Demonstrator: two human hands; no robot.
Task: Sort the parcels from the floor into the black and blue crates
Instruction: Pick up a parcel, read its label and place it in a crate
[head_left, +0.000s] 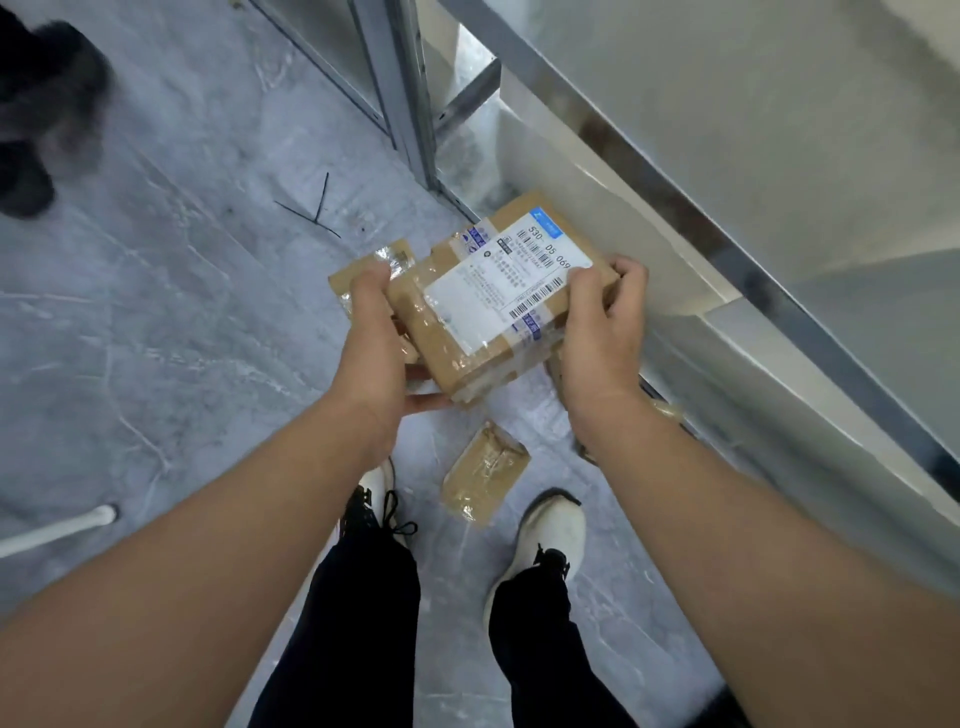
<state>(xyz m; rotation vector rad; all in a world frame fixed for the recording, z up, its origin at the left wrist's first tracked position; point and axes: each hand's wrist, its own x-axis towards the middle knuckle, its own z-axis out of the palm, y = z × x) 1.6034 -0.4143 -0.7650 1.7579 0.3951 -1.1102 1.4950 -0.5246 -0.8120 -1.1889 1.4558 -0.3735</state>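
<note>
I hold a brown cardboard parcel (467, 322) with a white shipping label in front of me, above the floor. My left hand (376, 343) grips its left side, and a second taped parcel (358, 275) shows behind those fingers. My right hand (602, 332) clasps the right edge of the labelled parcel. A small taped brown parcel (485, 475) lies on the grey floor between my feet. Another brown parcel (667, 410) peeks out behind my right wrist. No crate is in view.
A grey metal table (727, 218) with a leg (405, 104) runs along the right. Black cable ties (317, 208) lie on the marbled floor. A dark furry shape (41, 114) sits at the upper left, and a white bar (57, 527) at the left edge.
</note>
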